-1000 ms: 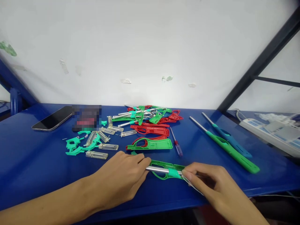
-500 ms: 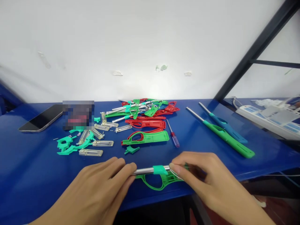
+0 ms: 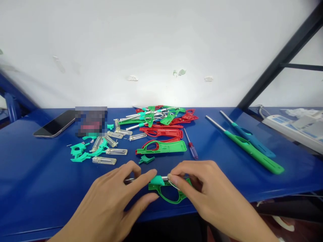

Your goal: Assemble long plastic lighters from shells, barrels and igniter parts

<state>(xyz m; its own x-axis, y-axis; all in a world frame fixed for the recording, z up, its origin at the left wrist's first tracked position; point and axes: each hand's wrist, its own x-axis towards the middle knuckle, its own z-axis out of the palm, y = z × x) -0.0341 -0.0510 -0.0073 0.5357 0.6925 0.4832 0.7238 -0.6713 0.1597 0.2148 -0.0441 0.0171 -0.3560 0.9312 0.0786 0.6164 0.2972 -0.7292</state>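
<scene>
At the front of the table, the thumb and fingers of my right hand (image 3: 199,188) pinch a metal lighter tube (image 3: 165,178) near its right end, where thin wires come out. A teal collar (image 3: 157,180) sits around the tube. My left hand (image 3: 113,198) has its thumb and index finger spread apart. Its index fingertip is at the collar, and the tube's left part runs behind its fingers. Just below the tube lies a green lighter handle half (image 3: 174,202) with a trigger loop. My right hand covers this shell's right part.
Further back lie red handle shells (image 3: 164,132), a green shell (image 3: 174,147), a screwdriver (image 3: 191,147) and a heap of tubes and shells (image 3: 168,118). Clear fuel tanks (image 3: 116,152) and teal pieces (image 3: 79,149) lie left, near a phone (image 3: 57,124). Complete lighters (image 3: 254,151) lie right.
The tube and its collar have shifted left relative to the green shell. My left thumb and index finger have parted from their pinch. My right hand still pinches the tube's right end.
</scene>
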